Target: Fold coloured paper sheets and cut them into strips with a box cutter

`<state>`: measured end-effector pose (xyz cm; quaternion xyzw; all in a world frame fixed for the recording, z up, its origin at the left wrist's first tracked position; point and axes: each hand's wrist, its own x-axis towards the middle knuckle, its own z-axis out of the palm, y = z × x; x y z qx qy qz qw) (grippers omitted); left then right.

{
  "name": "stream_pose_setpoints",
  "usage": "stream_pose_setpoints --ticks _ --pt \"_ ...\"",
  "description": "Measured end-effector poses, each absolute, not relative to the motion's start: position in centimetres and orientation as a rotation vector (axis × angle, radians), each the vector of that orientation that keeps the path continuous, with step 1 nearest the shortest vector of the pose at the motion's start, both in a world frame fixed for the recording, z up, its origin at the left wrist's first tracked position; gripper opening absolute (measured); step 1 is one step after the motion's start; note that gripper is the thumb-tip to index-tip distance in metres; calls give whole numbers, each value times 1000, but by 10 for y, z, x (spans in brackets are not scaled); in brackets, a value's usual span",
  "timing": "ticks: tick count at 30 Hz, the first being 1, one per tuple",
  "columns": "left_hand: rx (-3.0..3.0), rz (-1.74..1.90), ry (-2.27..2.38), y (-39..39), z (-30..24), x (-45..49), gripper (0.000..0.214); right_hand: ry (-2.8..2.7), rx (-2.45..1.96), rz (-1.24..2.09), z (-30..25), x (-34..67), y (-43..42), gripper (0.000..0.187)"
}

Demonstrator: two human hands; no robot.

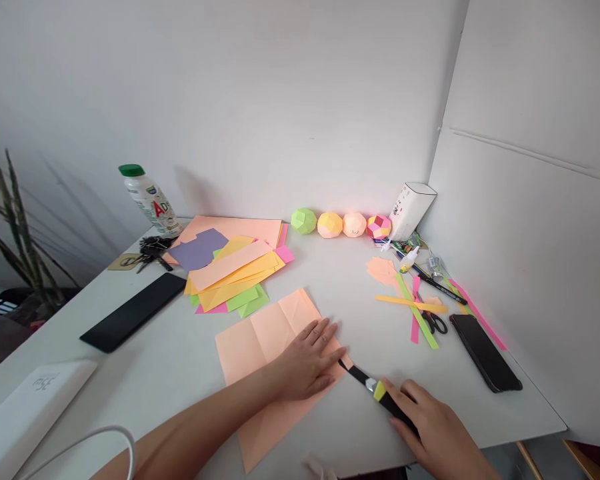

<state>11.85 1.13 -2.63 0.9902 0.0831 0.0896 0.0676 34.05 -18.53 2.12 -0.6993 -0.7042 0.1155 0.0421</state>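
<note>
My left hand lies flat with fingers stretched out, pressing on a creased peach paper sheet on the white table. My right hand is wrapped round a black and yellow utility knife. The knife's tip touches the right edge of the sheet, just beside my left fingertips.
A pile of coloured paper lies behind the sheet. Several folded paper balls line the wall by a white box. Paper strips, scissors, pens and a phone lie right. A bottle, keys and a black slab sit left.
</note>
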Motion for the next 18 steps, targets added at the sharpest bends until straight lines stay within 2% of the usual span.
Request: stream_pose_setpoints --ticks 18 --pt "2978 277 250 11 -26 118 59 -2137 -2215 486 33 348 -177 46"
